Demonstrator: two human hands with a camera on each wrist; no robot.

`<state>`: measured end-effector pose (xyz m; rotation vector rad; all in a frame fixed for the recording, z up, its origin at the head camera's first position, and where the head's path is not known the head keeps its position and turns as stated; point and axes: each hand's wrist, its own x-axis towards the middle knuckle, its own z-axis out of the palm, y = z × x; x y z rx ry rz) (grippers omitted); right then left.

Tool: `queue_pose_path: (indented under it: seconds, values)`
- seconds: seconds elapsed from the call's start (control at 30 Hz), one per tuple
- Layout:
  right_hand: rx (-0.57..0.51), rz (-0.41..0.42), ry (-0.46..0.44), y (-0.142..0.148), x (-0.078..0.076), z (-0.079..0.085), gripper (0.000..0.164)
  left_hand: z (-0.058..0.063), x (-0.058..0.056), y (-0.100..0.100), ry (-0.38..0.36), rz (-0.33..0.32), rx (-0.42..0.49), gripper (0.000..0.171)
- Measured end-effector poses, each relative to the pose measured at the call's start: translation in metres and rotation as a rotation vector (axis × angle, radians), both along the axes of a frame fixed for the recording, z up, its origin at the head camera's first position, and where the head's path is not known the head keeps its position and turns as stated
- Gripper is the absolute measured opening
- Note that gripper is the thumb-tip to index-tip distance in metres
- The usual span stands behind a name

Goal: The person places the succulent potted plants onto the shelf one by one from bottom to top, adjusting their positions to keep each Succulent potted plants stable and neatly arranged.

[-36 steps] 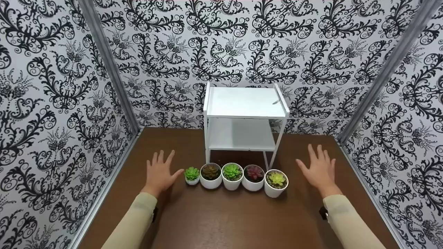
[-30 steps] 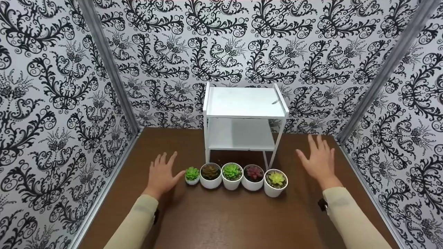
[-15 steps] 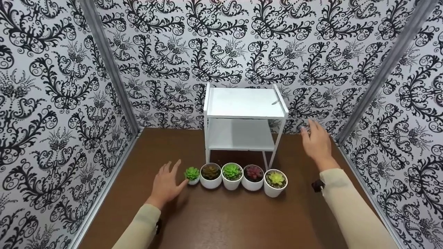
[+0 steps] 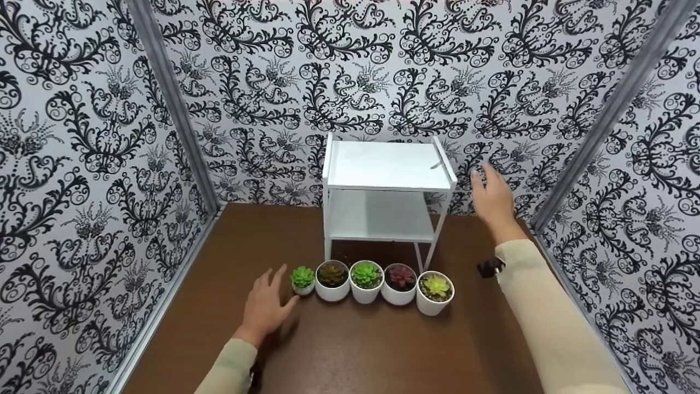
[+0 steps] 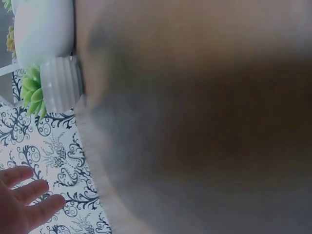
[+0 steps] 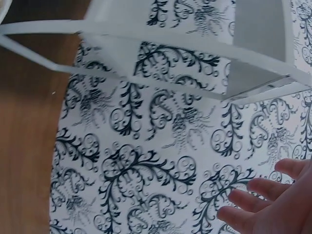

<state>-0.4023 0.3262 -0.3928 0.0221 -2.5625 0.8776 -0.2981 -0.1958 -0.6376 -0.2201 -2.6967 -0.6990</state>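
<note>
My left hand (image 4: 266,303) is low over the table, left of a small green succulent (image 4: 302,278) in a ribbed white pot (image 5: 61,84). Its fingers are spread and its thumb points at that pot. My right hand (image 4: 494,197) is raised beside the right side of a white two-tier shelf (image 4: 389,164), fingers extended and holding nothing. To the right of the small plant, a row of white pots holds a brownish succulent (image 4: 332,274), a bright green one (image 4: 366,274), a dark red one (image 4: 400,277) and a yellow-green one (image 4: 436,287).
The shelf stands at the back of the brown table (image 4: 350,350), just behind the pots. Black-and-white patterned walls (image 4: 262,98) with grey corner posts (image 4: 175,109) enclose the table on three sides.
My right hand has risen and moved forward, toward the shelf's right side. My left hand has slid slightly right and nearer to me, beside the small succulent. The pots stay in their places.
</note>
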Motion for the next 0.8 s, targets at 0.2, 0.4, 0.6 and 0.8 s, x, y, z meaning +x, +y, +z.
queue_pose_path:
  seconds: [0.2, 0.4, 0.6, 0.8]
  values:
    - [-0.043, 0.029, -0.033, -0.014, -0.011, 0.026, 0.068, -0.012, 0.007, -0.001, 0.012, 0.015, 0.005, 0.083]
    - [-0.036, 0.046, -0.083, -0.034, -0.026, 0.043, 0.070, -0.018, 0.015, -0.005, 0.018, 0.035, 0.015, 0.083]
    - [-0.017, 0.054, -0.174, -0.049, -0.041, 0.055, 0.069, -0.016, 0.015, -0.006, 0.025, 0.052, 0.031, 0.084]
    - [0.009, 0.043, -0.235, -0.057, -0.056, 0.067, 0.071, -0.013, 0.015, -0.002, 0.058, 0.056, 0.062, 0.084]
